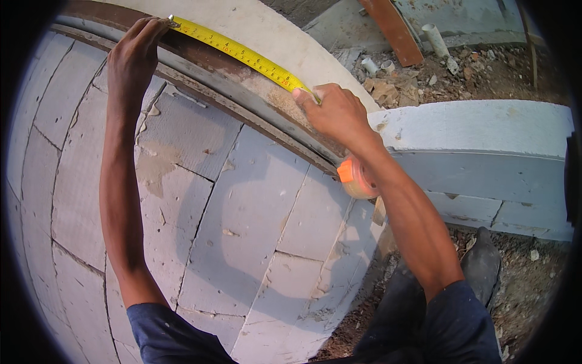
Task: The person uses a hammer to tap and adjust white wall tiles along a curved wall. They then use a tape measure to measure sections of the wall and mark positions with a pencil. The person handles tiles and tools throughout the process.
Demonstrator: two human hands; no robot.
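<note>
A yellow tape measure blade (242,56) is stretched along the brown top edge (200,50) of a pale block wall. My left hand (134,48) is closed at the far left, pinching the metal hook end of the blade. Farther right, my right hand (334,114) grips the blade between thumb and fingers. The orange tape measure case (357,178) shows beneath my right wrist, beside the end of the brown edge; part of it is hidden by my forearm.
The block wall (254,188), with rough mortar joints, fills the left and middle. A second low white wall (485,130) runs off to the right. Rubble, a white pipe (434,39) and a reddish-brown board (394,33) lie beyond. My boot (482,261) stands on dirt.
</note>
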